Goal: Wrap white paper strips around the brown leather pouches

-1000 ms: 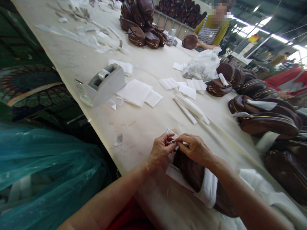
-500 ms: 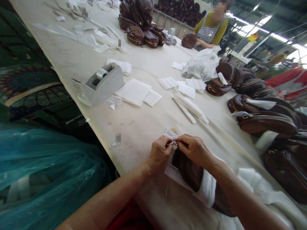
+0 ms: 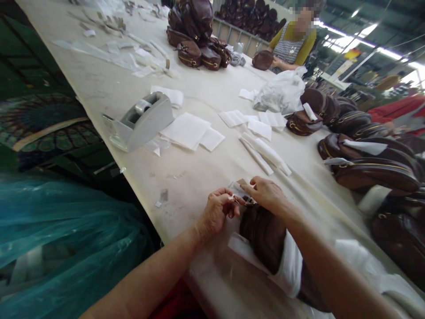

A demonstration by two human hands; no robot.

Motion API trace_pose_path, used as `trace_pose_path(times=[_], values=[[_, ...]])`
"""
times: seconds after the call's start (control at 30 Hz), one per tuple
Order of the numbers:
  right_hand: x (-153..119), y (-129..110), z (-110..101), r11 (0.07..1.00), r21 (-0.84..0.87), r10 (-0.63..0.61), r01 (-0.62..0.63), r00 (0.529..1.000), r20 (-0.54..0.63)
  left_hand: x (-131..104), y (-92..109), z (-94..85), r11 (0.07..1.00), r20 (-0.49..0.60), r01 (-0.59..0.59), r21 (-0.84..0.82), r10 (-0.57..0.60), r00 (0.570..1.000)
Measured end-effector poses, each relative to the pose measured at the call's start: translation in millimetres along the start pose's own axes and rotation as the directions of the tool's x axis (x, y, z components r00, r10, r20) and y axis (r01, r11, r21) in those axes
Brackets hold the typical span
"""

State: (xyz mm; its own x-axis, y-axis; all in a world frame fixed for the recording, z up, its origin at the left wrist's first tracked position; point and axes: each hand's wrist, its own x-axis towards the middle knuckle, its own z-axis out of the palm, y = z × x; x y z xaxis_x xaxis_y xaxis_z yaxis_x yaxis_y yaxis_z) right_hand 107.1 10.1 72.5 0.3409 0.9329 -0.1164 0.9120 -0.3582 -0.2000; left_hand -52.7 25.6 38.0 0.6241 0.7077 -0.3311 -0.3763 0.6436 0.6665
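A dark brown bag [image 3: 265, 239] lies on the table in front of me, with white wrapping [image 3: 294, 270] around its middle. My left hand [image 3: 217, 210] pinches a thin white string beside the bag's upper end. Just right of it, my right hand [image 3: 265, 192] rests over the bag's end, its fingers extended over a tag [image 3: 236, 186] with white and tan parts. Whether the right fingertips hold part of the tag or string is too small to tell.
A grey tape dispenser [image 3: 146, 122] stands left of white paper sheets [image 3: 187, 130]. Brown bags [image 3: 375, 170] line the right side; more are piled [image 3: 189, 53] at the back. A plastic bag [image 3: 280, 91] lies near a person [image 3: 292, 46] holding a brown bag. Teal plastic [image 3: 73, 239] is at lower left.
My hands have moved slightly apart. The right fingers have loosened from their pinch and stretched out over the tag, while the left hand has shifted a little down and left.
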Motion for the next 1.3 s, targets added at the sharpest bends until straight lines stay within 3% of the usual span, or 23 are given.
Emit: trace_pose_path(times=[0.1,0.23,0.37,0.57,0.7,0.93,1.1,1.3], values=[[14,-1,8,0.979,0.177,0.086,-0.099,0.993,0.08,1,-2,-1.6,1.0,0.002,-0.001,-0.03,0.001,1.0],[19,-4,14,0.857,0.493,0.074,-0.149,0.983,0.167,3,-2,-3.5,0.999,0.013,-0.008,-0.052,0.008,1.0],[14,-5,12,0.723,0.677,0.108,-0.138,0.99,0.086,4,-3,-2.6,0.998,0.044,0.043,-0.036,-0.041,0.998],[-6,-3,-4,0.3,0.954,0.287,0.009,0.953,-0.099,4,-6,-1.6,0.981,0.14,0.168,0.099,-0.181,0.973],[-24,-6,-10,0.319,0.947,0.256,0.035,0.959,-0.122,3,0,-4.5,0.974,0.257,0.228,0.015,-0.224,0.94],[-47,-10,-5,0.235,0.972,0.173,0.019,0.983,-0.061,8,3,-12.0,0.967,0.066,0.033,-0.252,-0.017,0.998],[-55,-7,-3,0.189,0.981,0.125,-0.037,0.992,0.013,11,2,-13.8,0.966,0.053,0.005,-0.259,0.009,0.999],[-56,-8,-3,0.201,0.979,0.131,-0.037,0.991,0.011,8,6,-11.9,0.963,0.092,0.007,-0.271,0.018,0.996]])
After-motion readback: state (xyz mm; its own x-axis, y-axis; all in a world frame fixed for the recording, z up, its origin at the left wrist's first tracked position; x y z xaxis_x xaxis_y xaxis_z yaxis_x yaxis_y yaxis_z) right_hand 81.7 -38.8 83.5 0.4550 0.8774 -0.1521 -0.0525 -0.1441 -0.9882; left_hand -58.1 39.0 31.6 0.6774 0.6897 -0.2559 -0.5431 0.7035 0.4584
